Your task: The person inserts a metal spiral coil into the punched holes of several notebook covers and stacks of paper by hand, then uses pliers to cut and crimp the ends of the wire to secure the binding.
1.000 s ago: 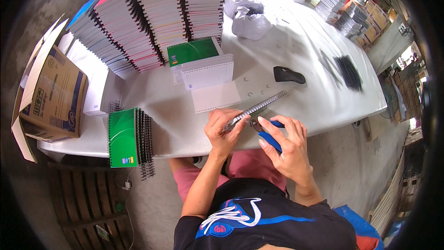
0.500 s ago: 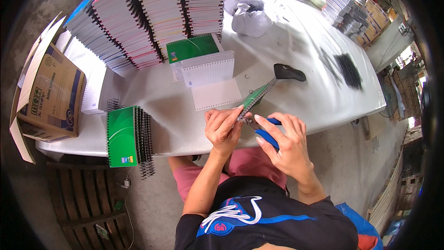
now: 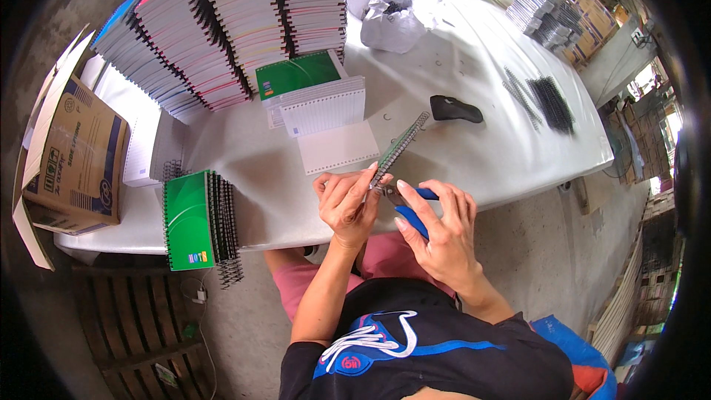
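My left hand is closed on the near end of a green spiral notebook, held tilted with its black wire coil facing right. In my right hand are pliers with blue handles, the handles spread apart. Their metal jaws meet the lower end of the coil beside my left fingertips; whether they grip the wire is hidden. Just beyond my hands lies a blank pale sheet, with a block of punched lined pages standing behind it and a green cover behind that.
A pile of green spiral notebooks overhangs the table's front edge. Tall notebook stacks and a cardboard box stand left. A black pouch-like object, loose black coils and a white plastic bag lie beyond. Another person is at the far right.
The view has shifted slightly. The held notebook now stands more edge-on, its green cover less visible. Both hands keep their hold, with the pliers still at the coil's end.
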`<state>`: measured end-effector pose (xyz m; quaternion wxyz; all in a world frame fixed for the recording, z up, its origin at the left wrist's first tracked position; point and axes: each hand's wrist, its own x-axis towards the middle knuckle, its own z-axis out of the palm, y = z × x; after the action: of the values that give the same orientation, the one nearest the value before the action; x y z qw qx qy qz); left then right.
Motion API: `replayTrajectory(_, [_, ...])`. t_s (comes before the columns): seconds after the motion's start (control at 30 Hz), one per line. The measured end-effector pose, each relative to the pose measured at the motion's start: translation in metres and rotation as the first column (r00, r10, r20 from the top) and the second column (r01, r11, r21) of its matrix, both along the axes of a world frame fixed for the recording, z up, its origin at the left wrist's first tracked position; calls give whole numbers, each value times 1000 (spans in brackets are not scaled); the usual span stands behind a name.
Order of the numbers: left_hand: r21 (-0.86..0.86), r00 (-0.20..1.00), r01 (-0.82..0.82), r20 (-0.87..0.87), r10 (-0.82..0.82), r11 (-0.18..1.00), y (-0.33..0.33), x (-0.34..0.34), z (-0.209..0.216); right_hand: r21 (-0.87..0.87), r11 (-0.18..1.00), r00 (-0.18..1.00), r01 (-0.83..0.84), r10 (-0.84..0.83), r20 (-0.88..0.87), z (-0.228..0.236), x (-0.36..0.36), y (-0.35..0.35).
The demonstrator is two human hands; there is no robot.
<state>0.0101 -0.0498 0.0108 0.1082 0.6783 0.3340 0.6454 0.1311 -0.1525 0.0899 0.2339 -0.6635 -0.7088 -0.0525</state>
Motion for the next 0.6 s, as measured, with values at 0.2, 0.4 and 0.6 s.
replayTrajectory(0.2, [31, 1000, -8, -8, 8, 999, -3, 2, 1, -241, 950, 831, -196, 30, -556, -8, 5, -3])
replayTrajectory(0.4, [1, 998, -60, 16, 60, 998, 0, 3, 1, -157, 921, 648, -357, 123, -752, -24, 10, 1])
replayTrajectory(0.6, [-274, 719, 268, 695, -2, 924, 5, 8, 0, -335, 862, 923, 380, -375, 80, -61, 73, 5])
